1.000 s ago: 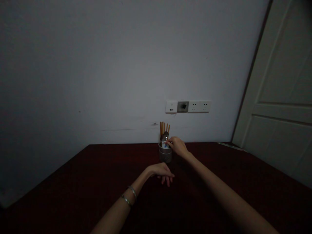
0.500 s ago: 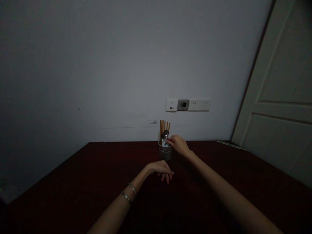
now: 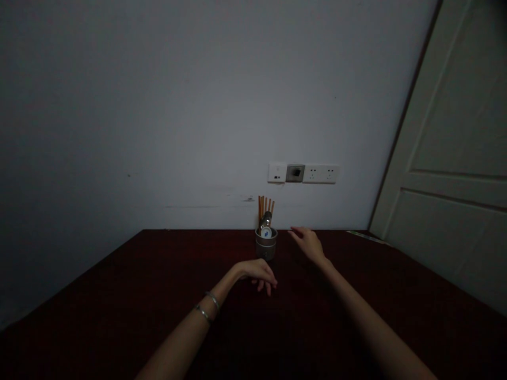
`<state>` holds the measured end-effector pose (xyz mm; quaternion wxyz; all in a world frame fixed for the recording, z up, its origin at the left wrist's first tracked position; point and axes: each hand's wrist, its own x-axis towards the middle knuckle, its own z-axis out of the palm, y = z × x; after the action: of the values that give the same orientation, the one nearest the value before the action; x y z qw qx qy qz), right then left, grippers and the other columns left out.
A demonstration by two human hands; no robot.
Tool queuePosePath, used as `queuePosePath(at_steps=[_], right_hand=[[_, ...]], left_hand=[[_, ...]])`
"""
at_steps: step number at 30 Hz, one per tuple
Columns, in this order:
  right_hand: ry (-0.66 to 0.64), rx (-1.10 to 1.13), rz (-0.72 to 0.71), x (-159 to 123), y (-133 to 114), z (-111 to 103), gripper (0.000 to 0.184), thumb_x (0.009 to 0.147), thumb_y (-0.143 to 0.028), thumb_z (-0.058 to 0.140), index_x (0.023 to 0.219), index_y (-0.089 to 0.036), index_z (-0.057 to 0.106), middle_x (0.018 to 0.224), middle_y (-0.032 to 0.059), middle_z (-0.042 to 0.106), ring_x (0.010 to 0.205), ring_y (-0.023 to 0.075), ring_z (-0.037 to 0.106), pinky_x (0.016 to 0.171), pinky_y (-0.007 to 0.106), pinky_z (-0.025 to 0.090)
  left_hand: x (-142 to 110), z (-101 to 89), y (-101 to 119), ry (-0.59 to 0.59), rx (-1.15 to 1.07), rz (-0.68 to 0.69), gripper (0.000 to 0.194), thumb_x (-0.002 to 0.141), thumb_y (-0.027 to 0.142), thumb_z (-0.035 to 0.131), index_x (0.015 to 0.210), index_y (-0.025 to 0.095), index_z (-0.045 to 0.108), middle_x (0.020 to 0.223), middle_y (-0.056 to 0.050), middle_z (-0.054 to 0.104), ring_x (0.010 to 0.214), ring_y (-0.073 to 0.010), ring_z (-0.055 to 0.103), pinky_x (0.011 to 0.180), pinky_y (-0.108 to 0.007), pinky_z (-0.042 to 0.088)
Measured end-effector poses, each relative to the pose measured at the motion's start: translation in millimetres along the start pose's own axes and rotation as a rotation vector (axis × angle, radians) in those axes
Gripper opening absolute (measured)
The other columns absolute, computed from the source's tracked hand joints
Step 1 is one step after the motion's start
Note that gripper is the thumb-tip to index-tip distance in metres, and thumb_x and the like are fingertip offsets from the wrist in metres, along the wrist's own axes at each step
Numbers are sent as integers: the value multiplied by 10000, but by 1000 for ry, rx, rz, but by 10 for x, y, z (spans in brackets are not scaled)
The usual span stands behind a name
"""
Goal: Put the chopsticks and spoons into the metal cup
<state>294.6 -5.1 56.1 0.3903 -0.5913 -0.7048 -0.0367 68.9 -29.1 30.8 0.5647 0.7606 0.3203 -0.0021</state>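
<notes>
A grey cylindrical holder [image 3: 265, 249] stands upright near the back of the table. Several wooden chopsticks [image 3: 262, 206] rise from it, along with shiny metal utensils [image 3: 268, 217] whose kind is too dark to tell. At its front rim sits a white rounded piece with a blue mark [image 3: 266, 233], perhaps the end of a spoon. My right hand [image 3: 309, 243] is just right of the holder, apart from it, thumb and fingers spread with nothing between them. In front of the holder, my left hand [image 3: 259, 273] hangs bent at the wrist, its fingers loosely apart and holding nothing.
The dark red table [image 3: 119, 285] meets a grey wall at its back edge. Sockets and switches [image 3: 301, 173] are on the wall above. A pale door [image 3: 447, 158] borders the right side, and a flat strip [image 3: 368, 237] lies at the back right corner.
My right hand has let go of the white rounded piece at the holder and moved right, its fingers parting. My left hand has stayed nearly in place.
</notes>
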Motion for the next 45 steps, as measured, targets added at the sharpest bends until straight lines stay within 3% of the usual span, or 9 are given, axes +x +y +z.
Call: queuePosePath(at_steps=[4,7,10,12,17,20,23,28,45], right_hand=[[-165,-87,97,-272,238,74,476,822,-428,437,1233,-193,490,1178,86,573,1044,218,544,836,315,426],[-253,-102,49,-424,370,141,608,803,-388,473,1331,-113,350,1275,135,488,1154,225,466,929,317,377],[-295,-115,25,-539,452,199,667,798,-386,476,1350,-56,294,1299,168,453,1187,230,436,965,312,349],[-293,-141,26,-599,470,223,631,817,-381,444,1335,-42,322,1275,180,475,1164,237,461,964,316,351],[-272,-186,-12,-672,444,238,518,847,-315,384,1278,-30,416,1246,191,501,1153,240,471,973,327,339],[-282,-214,3,-674,441,240,480,840,-280,393,1246,-35,459,1232,180,518,1153,238,471,980,324,331],[-298,-242,-7,-668,454,250,439,837,-258,387,1189,-32,520,1228,179,522,1162,243,463,992,324,319],[-288,-238,-22,-678,460,254,415,836,-243,380,1150,-36,556,1224,188,522,1164,241,464,996,335,317],[-293,-248,15,-709,381,147,385,826,-194,387,1146,-76,565,1230,151,530,1180,202,450,981,300,332]], left_hand=[[-85,-86,18,-105,-57,-21,300,645,326,655,892,157,638,692,-36,677,503,-105,596,408,-162,366],[-237,-232,35,-167,-112,-41,337,645,264,636,970,176,614,789,-54,688,620,-156,647,468,-206,439],[-437,-433,-7,-81,-135,-41,326,634,186,601,958,159,620,798,-65,688,676,-175,658,557,-248,476],[-555,-563,-75,105,-114,-32,284,633,137,565,910,133,628,766,-65,684,652,-164,653,586,-249,473],[-721,-732,-349,843,121,-130,261,709,94,442,907,92,613,880,-104,671,753,-162,637,671,-260,469],[-786,-718,-564,1060,461,-190,282,744,108,432,961,97,612,1012,-110,641,952,-175,586,827,-254,425],[-841,-646,-771,1087,680,-296,357,806,217,422,1132,121,530,1174,-122,560,1089,-202,509,904,-304,384],[-867,-520,-983,1062,819,-462,490,867,377,309,1278,123,390,1359,-154,369,1255,-269,321,979,-436,287],[-872,-524,-1043,1035,926,-474,493,873,349,267,1280,115,418,1373,-138,353,1272,-247,304,1019,-385,245]])
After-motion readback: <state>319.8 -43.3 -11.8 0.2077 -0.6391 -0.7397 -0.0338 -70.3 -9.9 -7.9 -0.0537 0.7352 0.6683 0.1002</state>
